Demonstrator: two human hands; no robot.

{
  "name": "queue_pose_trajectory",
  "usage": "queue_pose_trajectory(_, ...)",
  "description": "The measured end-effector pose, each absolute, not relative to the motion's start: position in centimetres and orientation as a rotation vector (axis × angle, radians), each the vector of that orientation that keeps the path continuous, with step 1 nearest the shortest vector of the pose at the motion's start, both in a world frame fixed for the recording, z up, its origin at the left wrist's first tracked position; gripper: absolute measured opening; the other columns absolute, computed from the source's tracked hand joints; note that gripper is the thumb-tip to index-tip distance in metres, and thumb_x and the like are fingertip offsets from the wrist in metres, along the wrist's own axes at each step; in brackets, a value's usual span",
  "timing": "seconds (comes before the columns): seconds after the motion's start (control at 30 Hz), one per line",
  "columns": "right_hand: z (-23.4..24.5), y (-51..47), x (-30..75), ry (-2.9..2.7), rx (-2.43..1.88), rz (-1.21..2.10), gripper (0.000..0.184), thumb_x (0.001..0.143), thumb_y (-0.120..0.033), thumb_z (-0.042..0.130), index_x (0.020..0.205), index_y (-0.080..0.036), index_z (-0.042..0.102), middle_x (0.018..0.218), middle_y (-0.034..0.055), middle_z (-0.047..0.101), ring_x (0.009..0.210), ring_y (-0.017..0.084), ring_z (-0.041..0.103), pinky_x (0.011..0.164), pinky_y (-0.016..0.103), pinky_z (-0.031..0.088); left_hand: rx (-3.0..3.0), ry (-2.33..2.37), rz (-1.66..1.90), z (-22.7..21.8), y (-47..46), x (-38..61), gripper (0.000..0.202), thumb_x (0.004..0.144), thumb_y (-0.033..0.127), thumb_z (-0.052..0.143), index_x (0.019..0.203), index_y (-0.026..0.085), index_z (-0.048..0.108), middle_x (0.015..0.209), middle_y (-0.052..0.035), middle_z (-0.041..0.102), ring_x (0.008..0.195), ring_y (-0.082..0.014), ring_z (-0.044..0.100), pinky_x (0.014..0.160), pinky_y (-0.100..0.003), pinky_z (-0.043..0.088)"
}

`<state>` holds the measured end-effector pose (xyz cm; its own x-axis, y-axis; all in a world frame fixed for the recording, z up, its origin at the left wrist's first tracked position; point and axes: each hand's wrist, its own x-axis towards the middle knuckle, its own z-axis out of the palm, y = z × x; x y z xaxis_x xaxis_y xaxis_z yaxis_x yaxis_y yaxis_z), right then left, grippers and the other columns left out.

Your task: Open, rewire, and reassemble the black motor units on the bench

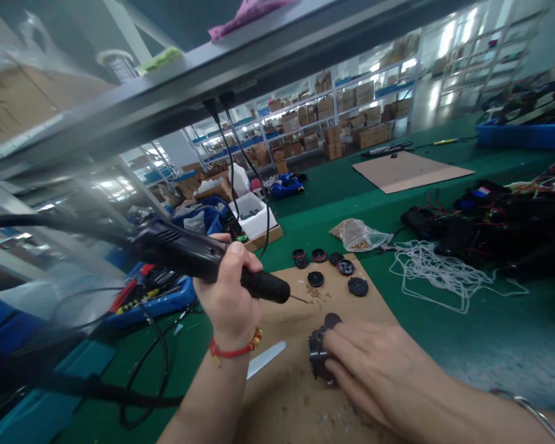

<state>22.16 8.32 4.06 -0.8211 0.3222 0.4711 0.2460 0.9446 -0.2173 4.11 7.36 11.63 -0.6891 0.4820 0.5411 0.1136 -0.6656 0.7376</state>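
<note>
One black part (317,356), perhaps half behind right-hand fingers (348,350)

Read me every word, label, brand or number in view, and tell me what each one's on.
No text is readable.
Large cardboard box, upper left: dark marks, too blurred to read.
Electric screwdriver in the left hand: no legible marking.
Background cartons: too small to tell.
</note>
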Motion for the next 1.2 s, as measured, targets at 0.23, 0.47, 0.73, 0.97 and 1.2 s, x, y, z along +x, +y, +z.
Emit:
queue_pose_trajectory(0.23,5.0,8.4,22.6,-2.582,-0.591,0.333,0.008,0.083,-0.023,0.055,0.086,-0.018,0.05,0.069,0.0028,0.064,0.058,0.019,0.059,0.05,0.027,0.035,1.028,1.016,2.404,15.9,2.4,6.2,0.014,0.073,0.016,0.062,0.086,0.019,0.059,0.055,0.0052,0.039,0.046,-0.0073,0.035,0.046,-0.02,0.038)
queue_pose_trajectory(0.47,4.9,8.5,22.6,-2.625,-0.591,0.317,0.011,0.087,-0.027,0.055,0.082,-0.017,0.055,0.072,0.0032,0.065,0.062,0.019,0.062,0.054,0.028,0.036,0.986,1.034,2.308,16.2,1.2,7.5,0.019,0.069,0.018,0.067,0.086,0.02,0.059,0.053,0.0064,0.037,0.042,-0.0063,0.033,0.043,-0.02,0.04)
queue_pose_trajectory(0.73,4.0,9.1,22.5,-2.554,-0.461,0.225,0.025,0.095,-0.022,0.042,0.075,-0.017,0.056,0.066,0.0024,0.062,0.057,0.015,0.058,0.052,0.026,0.033,1.044,1.068,2.329,15.7,1.5,8.0,0.011,0.077,0.014,0.058,0.087,0.019,0.057,0.051,0.0068,0.04,0.042,-0.006,0.038,0.044,-0.019,0.04)
queue_pose_trajectory(0.97,3.9,9.2,22.4,-2.566,-0.497,0.204,0.028,0.096,-0.027,0.042,0.073,-0.018,0.056,0.064,0.0019,0.061,0.056,0.015,0.057,0.051,0.026,0.032,1.017,1.098,2.338,15.9,1.6,8.0,0.01,0.077,0.014,0.058,0.086,0.019,0.058,0.052,0.0067,0.039,0.041,-0.0059,0.036,0.043,-0.019,0.039)
queue_pose_trajectory(1.2,3.8,9.2,22.4,-2.532,-0.481,0.221,0.03,0.097,-0.027,0.04,0.073,-0.018,0.056,0.064,0.0019,0.061,0.055,0.014,0.056,0.052,0.025,0.033,1.035,1.109,2.325,15.8,1.6,7.9,0.013,0.075,0.018,0.064,0.086,0.021,0.058,0.052,0.0067,0.039,0.041,-0.0063,0.038,0.043,-0.019,0.039)
